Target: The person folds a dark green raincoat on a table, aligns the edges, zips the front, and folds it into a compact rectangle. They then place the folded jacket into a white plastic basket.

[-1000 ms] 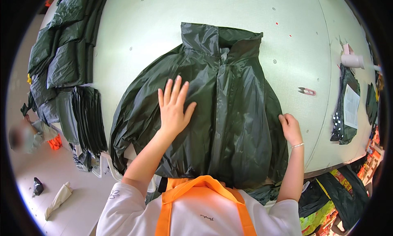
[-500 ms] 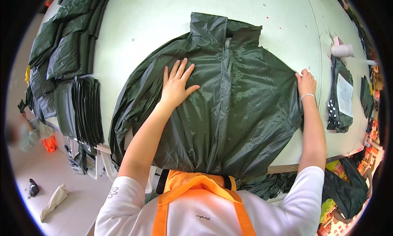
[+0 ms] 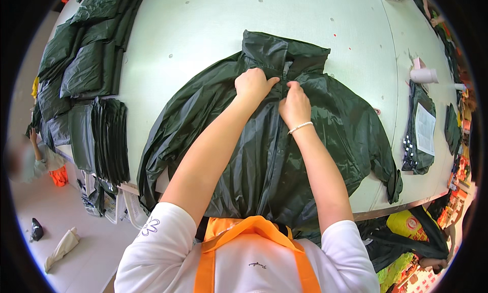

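Observation:
A dark green raincoat lies spread front up on the pale table, its collar pointing away from me and its hem at my waist. Just below the collar, my left hand is closed on the fabric left of the front placket, thumb pointing right. Close beside it, my right hand, with a pale bracelet at the wrist, pinches the placket's other side. Both sleeves lie out to the sides. What exactly sits between the fingertips is too small to make out.
Stacks of folded dark green garments fill the table's left side. At the right are a white cup-shaped thing and a folded garment with a paper sheet on it. Another person's arm shows at far left.
Both hands have moved to the placket under the collar, the left from the chest, the right from the right-hand sleeve. That sleeve now lies outward, and the coat sits slightly nearer me.

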The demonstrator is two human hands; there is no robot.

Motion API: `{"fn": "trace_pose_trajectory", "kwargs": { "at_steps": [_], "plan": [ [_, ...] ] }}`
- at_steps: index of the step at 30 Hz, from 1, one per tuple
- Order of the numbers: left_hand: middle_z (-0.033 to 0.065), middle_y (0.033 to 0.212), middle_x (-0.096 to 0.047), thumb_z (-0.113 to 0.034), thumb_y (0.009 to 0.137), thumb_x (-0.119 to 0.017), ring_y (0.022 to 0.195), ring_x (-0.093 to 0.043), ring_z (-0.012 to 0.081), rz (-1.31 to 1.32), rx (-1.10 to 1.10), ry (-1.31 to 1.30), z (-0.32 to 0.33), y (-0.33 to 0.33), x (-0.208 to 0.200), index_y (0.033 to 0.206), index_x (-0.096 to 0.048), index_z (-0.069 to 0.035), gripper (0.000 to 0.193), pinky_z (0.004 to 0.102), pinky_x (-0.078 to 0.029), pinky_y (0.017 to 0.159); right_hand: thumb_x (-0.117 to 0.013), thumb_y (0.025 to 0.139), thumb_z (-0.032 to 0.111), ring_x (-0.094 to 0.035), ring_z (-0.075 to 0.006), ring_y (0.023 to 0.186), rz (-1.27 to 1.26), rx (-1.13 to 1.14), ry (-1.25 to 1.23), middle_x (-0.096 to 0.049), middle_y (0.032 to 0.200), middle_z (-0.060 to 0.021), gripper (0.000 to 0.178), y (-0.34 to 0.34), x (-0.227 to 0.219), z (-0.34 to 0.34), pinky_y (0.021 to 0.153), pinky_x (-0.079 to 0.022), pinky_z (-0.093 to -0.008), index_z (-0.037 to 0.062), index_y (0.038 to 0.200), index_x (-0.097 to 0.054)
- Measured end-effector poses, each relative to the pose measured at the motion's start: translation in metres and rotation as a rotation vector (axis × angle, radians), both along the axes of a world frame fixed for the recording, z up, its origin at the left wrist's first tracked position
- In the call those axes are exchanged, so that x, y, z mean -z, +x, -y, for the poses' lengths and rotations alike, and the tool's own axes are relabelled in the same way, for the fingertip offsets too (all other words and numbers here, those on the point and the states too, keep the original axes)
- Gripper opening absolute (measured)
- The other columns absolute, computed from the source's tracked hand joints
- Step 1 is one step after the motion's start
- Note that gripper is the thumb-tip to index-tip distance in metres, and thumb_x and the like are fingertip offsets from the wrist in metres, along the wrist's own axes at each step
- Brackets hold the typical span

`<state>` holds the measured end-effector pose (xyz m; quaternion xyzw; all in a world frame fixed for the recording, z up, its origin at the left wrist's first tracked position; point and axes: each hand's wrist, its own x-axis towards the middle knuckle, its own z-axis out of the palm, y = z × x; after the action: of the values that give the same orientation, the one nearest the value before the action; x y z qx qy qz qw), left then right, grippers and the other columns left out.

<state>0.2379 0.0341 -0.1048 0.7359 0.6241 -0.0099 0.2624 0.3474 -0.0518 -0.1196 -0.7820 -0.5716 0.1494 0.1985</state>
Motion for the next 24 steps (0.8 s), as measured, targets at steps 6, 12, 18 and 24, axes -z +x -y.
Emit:
{"fn": "trace_pose_trajectory", "kwargs": {
  "at_steps": [6, 12, 18, 24],
  "plan": [
    [0.0153, 0.087, -0.068, -0.041, 0.077, -0.069, 0.081, -0.067, 0.0307, 0.033, 0.050, 0.006, -0.002, 0.016, 0.016, 0.079, -0.069, -0.002, 0.038, 0.0374, -0.053, 0.069, -0.058, 0.075, 0.010, -0.062, -0.0401, 0.070, 0.075, 0.158, -0.002, -0.063, 0.075, -0.0222, 0.025, 0.024, -0.013, -0.004, 0.066, -0.050, -0.0480, 0.0013, 0.098, -0.052],
    [0.0088, 0.058, -0.062, -0.025, 0.083, -0.066, 0.052, -0.062, 0.0176, 0.711, -0.111, -0.417, -0.006, -0.007, 0.034, 0.070, -0.061, 0.002, 0.030, 0.0291, -0.049, 0.052, -0.073, 0.076, 0.008, -0.064, -0.0122, 0.063, -0.717, 0.315, 0.180, -0.068, 0.072, -0.0120, 0.018, 0.032, -0.015, 0.007, 0.061, -0.050, -0.0254, -0.0048, 0.086, -0.066],
    [0.0046, 0.061, -0.060, -0.026, 0.090, -0.061, 0.049, -0.056, 0.0090, 1.096, -0.153, -0.616, -0.005, -0.019, 0.040, 0.074, -0.057, -0.002, 0.030, 0.0204, -0.044, 0.045, -0.067, 0.077, 0.004, -0.067, -0.0176, 0.064, -0.614, 0.319, 0.173, -0.068, 0.075, -0.0153, 0.015, -0.008, -0.011, -0.014, 0.063, -0.051, -0.0275, -0.0041, 0.089, -0.066],
    [0.0044, 0.062, -0.058, -0.026, 0.092, -0.057, 0.050, -0.055, 0.0097, 1.186, -0.120, -0.617, -0.002, -0.018, 0.048, 0.077, -0.054, -0.003, 0.028, 0.0205, -0.044, 0.046, -0.066, 0.079, 0.004, -0.065, -0.0128, 0.066, -0.907, 0.290, 0.220, -0.069, 0.079, -0.0119, 0.021, -0.009, 0.010, -0.010, 0.063, -0.051, -0.0254, -0.0073, 0.097, -0.064]
  ]
}}
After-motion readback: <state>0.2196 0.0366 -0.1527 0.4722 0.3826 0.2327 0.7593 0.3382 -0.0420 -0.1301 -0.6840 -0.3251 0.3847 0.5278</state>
